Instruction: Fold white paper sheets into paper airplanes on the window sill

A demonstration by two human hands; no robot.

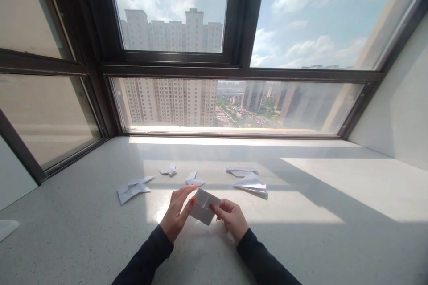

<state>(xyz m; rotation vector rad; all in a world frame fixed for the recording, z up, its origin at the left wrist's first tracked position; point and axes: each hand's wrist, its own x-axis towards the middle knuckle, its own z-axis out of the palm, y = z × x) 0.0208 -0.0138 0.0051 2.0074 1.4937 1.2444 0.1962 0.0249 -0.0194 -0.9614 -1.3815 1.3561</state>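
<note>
A small square of folded white paper [202,214] is held up in front of me, tilted, with crease lines and a folded flap on its face. My right hand [233,219] pinches its right edge, thumb on top and fingers curled behind. Along its left edge my left hand [179,211] holds it, the thumb against the near side and the index finger stretched toward the upper corner. Just beyond the left fingertips lies a small folded paper piece [194,180], partly close behind the hand.
A larger folded paper shape [133,188] and a small one [169,170] lie on the pale speckled sill [310,249] at left. Two paper planes [250,183] lie at right. Beyond stands a dark-framed window [174,71]; a white object [7,229] shows at far left.
</note>
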